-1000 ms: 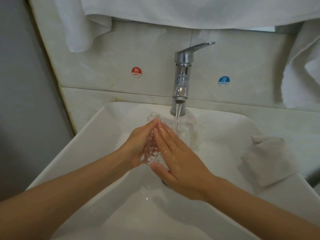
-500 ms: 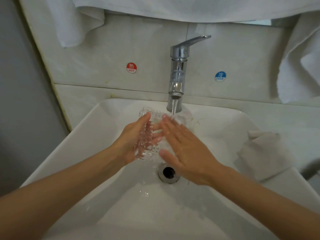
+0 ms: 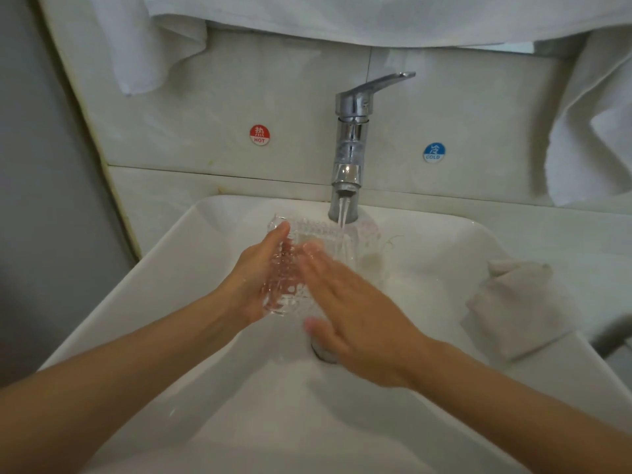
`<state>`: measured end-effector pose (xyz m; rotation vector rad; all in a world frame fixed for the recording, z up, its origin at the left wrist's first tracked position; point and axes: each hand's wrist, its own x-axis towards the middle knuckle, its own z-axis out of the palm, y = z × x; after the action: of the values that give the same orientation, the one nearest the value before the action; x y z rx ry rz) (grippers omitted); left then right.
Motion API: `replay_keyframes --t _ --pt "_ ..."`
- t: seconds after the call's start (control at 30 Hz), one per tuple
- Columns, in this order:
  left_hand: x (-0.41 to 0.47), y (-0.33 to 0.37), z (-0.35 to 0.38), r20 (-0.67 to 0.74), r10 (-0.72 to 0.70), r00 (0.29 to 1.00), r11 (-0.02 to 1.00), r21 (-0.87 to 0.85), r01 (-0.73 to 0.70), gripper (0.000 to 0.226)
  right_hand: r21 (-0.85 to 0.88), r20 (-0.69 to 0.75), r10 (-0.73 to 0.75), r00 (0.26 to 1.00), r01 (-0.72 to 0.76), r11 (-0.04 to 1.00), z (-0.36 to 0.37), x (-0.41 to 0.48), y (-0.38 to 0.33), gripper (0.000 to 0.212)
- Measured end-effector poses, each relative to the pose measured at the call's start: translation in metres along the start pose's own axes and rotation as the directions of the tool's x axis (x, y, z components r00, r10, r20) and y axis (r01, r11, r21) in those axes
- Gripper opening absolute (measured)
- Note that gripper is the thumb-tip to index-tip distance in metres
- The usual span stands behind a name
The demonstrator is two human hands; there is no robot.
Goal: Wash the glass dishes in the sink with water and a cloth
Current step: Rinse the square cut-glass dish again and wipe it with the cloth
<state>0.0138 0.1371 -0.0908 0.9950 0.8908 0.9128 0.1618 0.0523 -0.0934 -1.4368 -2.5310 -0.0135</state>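
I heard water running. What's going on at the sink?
A person is washing a bumpy clear glass dish under water running from the faucet. The left hand holds the dish on its edge over the sink, while the right hand rubs flat fingers across it. A folded cloth lies on the sink's right rim, with neither hand touching it.

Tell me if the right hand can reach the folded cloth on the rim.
Probably yes: the right hand holds nothing, the left hand holds the glass dish, and nothing blocks the cloth.
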Motion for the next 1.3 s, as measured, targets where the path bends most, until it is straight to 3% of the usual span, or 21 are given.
replay_keyframes --t 0.1,0.23,0.4,0.6,0.73,0.8,0.97,1.13,1.2,1.3 --pt "0.0 0.0 -0.002 0.003 -0.016 1.0 0.999 0.028 0.015 0.05 -0.094 -0.09 -0.12 0.989 0.112 0.989 0.006 0.0 0.003 0.067" --pt "0.001 0.002 0.003 0.001 0.051 0.999 0.995 -0.082 -0.051 0.034 -0.082 0.018 0.086 0.996 -0.084 0.993 -0.007 -0.003 0.027 0.074" --pt "-0.004 0.005 0.001 0.052 -0.036 0.998 0.998 -0.048 0.038 0.047 -0.113 -0.029 -0.205 0.978 0.2 0.973 0.01 -0.002 0.005 0.068" --pt "0.0 0.005 0.003 0.031 0.05 0.998 0.992 -0.118 -0.046 0.037 -0.091 -0.103 0.025 0.994 -0.035 0.995 -0.001 -0.004 0.045 0.075" --pt "-0.002 0.003 -0.002 0.048 -0.017 0.999 1.0 -0.011 0.017 0.048 -0.119 -0.079 -0.205 0.975 0.195 0.974 0.011 -0.003 0.016 0.068" --pt "-0.002 0.004 -0.001 0.05 -0.017 0.999 1.0 -0.016 0.018 0.049 -0.143 -0.055 -0.247 0.967 0.237 0.961 0.011 -0.002 0.022 0.066" --pt "-0.003 0.002 0.005 0.022 0.017 1.0 0.998 -0.062 -0.016 0.043 -0.108 -0.123 -0.015 0.992 0.001 0.994 0.004 -0.008 0.06 0.066" --pt "-0.005 0.003 0.0 0.025 -0.023 0.999 1.0 0.016 0.022 0.05 -0.145 -0.041 -0.264 0.964 0.256 0.956 0.015 -0.003 0.028 0.063" --pt "-0.005 0.003 0.002 0.019 -0.004 1.0 1.0 -0.025 0.004 0.049 -0.118 -0.081 -0.183 0.98 0.173 0.978 0.012 0.0 0.043 0.064" --pt "-0.005 0.004 0.007 0.028 0.021 0.999 0.995 -0.098 -0.018 0.039 0.189 -0.077 0.205 0.976 -0.187 0.964 0.011 -0.006 0.066 0.075"
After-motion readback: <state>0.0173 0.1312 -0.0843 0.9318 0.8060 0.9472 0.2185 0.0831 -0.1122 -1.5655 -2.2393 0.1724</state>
